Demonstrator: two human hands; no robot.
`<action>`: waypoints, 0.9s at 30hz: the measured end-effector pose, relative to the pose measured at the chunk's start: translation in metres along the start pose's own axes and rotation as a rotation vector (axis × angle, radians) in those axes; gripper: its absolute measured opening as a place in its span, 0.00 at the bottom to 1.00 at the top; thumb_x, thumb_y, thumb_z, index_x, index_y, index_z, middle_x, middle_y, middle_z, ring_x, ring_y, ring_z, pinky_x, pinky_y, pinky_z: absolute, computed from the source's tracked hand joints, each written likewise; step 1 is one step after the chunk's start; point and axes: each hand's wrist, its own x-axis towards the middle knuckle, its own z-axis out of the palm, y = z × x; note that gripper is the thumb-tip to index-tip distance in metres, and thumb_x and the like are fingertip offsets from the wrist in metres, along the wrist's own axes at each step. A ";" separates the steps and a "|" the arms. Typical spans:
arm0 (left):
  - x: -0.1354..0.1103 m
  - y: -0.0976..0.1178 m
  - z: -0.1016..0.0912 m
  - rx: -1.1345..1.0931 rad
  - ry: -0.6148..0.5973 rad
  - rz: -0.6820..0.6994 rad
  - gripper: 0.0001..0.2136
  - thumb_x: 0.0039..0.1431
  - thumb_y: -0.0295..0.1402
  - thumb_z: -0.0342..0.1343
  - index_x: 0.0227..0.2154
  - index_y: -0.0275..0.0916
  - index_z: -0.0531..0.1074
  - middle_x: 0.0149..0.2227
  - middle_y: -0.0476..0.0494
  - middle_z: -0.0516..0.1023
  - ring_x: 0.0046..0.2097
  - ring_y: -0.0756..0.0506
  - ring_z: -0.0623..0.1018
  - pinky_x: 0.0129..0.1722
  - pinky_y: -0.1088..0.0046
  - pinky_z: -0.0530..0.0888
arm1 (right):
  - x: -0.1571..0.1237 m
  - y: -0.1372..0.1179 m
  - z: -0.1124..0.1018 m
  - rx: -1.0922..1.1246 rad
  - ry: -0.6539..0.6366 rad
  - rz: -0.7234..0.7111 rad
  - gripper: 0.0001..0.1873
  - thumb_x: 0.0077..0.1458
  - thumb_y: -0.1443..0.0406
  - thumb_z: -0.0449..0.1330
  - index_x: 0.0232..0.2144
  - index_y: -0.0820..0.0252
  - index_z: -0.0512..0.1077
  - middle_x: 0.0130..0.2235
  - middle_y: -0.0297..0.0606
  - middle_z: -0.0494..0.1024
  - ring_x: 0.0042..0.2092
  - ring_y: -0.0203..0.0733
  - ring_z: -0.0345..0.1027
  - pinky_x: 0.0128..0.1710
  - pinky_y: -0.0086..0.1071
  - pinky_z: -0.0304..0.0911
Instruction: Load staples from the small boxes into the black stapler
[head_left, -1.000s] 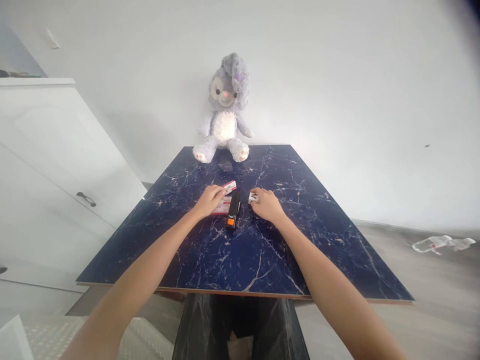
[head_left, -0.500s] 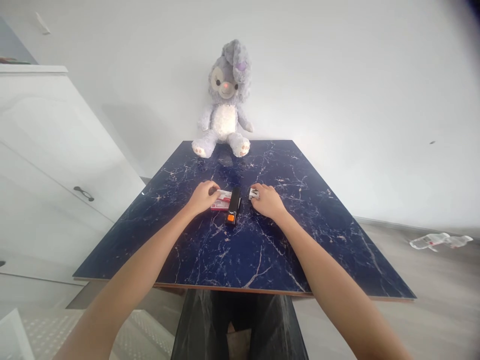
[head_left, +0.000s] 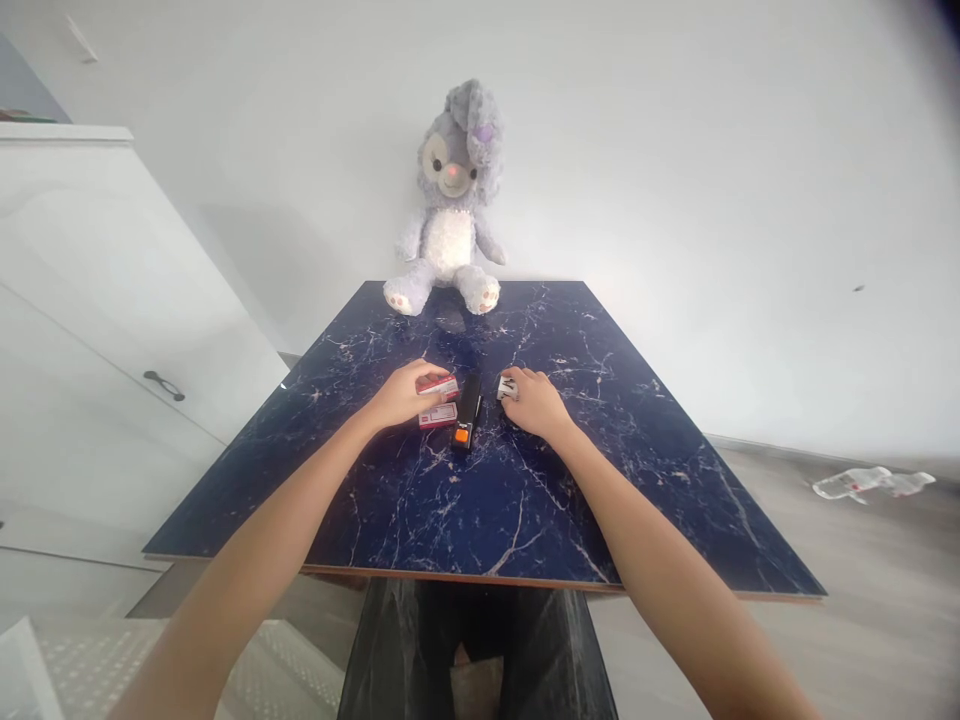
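Note:
In the head view a black stapler with an orange patch at its near end lies on the blue marbled table. To its left, my left hand grips a small red-and-white box between thumb and fingers. A second red-and-white box lies just in front of it, close to the stapler's left side. On the stapler's other side my right hand is closed on a small white piece with a dark mark, partly covered by the fingers; its kind is unclear.
A grey plush rabbit sits at the far edge of the table, against the wall. A white cabinet stands to the left. Clear plastic bottles lie on the floor at the right.
My left hand has taken up one red-and-white box, now tilted apart from the other one. My right hand and the stapler have stayed put.

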 end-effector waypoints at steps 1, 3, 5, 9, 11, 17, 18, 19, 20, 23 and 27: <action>0.000 0.001 -0.002 -0.062 0.021 -0.027 0.21 0.57 0.43 0.62 0.51 0.41 0.76 0.52 0.39 0.78 0.50 0.37 0.79 0.51 0.59 0.74 | 0.000 0.000 0.000 0.001 -0.001 -0.001 0.23 0.56 0.67 0.57 0.55 0.60 0.72 0.50 0.45 0.78 0.48 0.54 0.68 0.52 0.41 0.61; 0.000 0.003 -0.006 -0.164 0.030 -0.079 0.21 0.57 0.45 0.62 0.51 0.41 0.76 0.51 0.40 0.79 0.49 0.37 0.80 0.48 0.61 0.75 | 0.000 0.001 0.000 0.002 -0.002 -0.003 0.23 0.56 0.67 0.57 0.55 0.59 0.72 0.50 0.45 0.78 0.48 0.54 0.68 0.52 0.41 0.61; -0.001 0.008 -0.010 -0.142 -0.065 -0.094 0.20 0.58 0.48 0.61 0.48 0.41 0.76 0.47 0.41 0.80 0.46 0.38 0.80 0.44 0.62 0.75 | 0.000 0.001 0.001 -0.002 -0.005 -0.004 0.23 0.56 0.67 0.57 0.55 0.60 0.72 0.50 0.46 0.78 0.48 0.54 0.68 0.52 0.41 0.61; -0.005 0.017 -0.010 0.230 -0.230 -0.035 0.19 0.62 0.50 0.55 0.39 0.39 0.79 0.40 0.38 0.80 0.46 0.34 0.78 0.44 0.60 0.72 | 0.001 0.000 0.000 -0.007 -0.013 -0.001 0.23 0.57 0.67 0.57 0.55 0.60 0.71 0.51 0.47 0.78 0.49 0.55 0.67 0.52 0.41 0.60; -0.007 0.019 -0.009 0.282 -0.175 -0.008 0.20 0.62 0.50 0.54 0.47 0.40 0.77 0.46 0.36 0.80 0.50 0.34 0.76 0.46 0.60 0.72 | 0.001 0.000 0.000 -0.010 -0.018 0.000 0.23 0.57 0.67 0.57 0.55 0.59 0.71 0.50 0.47 0.78 0.49 0.55 0.67 0.53 0.41 0.60; -0.011 0.027 -0.010 0.219 -0.297 -0.043 0.24 0.58 0.51 0.61 0.53 0.45 0.69 0.49 0.39 0.79 0.44 0.38 0.80 0.37 0.67 0.72 | 0.001 0.001 0.001 -0.009 -0.016 -0.009 0.24 0.57 0.67 0.57 0.56 0.60 0.70 0.50 0.47 0.78 0.49 0.55 0.67 0.52 0.41 0.61; -0.011 0.028 -0.009 0.233 -0.317 -0.053 0.25 0.55 0.50 0.63 0.52 0.46 0.69 0.48 0.39 0.80 0.43 0.38 0.80 0.36 0.67 0.71 | 0.001 0.001 0.001 -0.007 -0.013 -0.011 0.24 0.57 0.67 0.57 0.56 0.60 0.70 0.50 0.47 0.78 0.49 0.55 0.67 0.52 0.41 0.61; -0.012 0.029 -0.007 0.244 -0.319 -0.063 0.26 0.53 0.49 0.65 0.52 0.46 0.68 0.47 0.39 0.80 0.42 0.38 0.80 0.34 0.68 0.70 | 0.001 0.001 0.001 -0.006 -0.011 -0.012 0.24 0.57 0.67 0.57 0.56 0.60 0.70 0.50 0.47 0.78 0.49 0.55 0.67 0.52 0.41 0.61; -0.012 0.029 -0.006 0.254 -0.307 -0.069 0.26 0.53 0.49 0.65 0.52 0.46 0.66 0.46 0.39 0.80 0.41 0.38 0.80 0.33 0.68 0.69 | 0.001 0.001 0.001 -0.005 -0.011 -0.012 0.24 0.57 0.67 0.57 0.56 0.60 0.70 0.50 0.47 0.78 0.49 0.55 0.67 0.52 0.41 0.61; -0.012 0.030 -0.003 0.293 -0.277 -0.081 0.21 0.58 0.48 0.60 0.49 0.44 0.64 0.42 0.39 0.80 0.36 0.39 0.79 0.30 0.68 0.66 | 0.000 0.000 0.000 -0.006 -0.019 -0.005 0.24 0.57 0.67 0.57 0.56 0.60 0.70 0.50 0.47 0.78 0.49 0.56 0.66 0.52 0.42 0.61; -0.012 0.035 -0.003 0.381 -0.312 -0.083 0.16 0.58 0.49 0.59 0.38 0.44 0.65 0.36 0.42 0.79 0.30 0.42 0.76 0.28 0.68 0.62 | -0.001 -0.001 -0.001 -0.011 -0.025 -0.003 0.24 0.57 0.67 0.56 0.56 0.61 0.70 0.50 0.47 0.78 0.49 0.56 0.66 0.52 0.42 0.61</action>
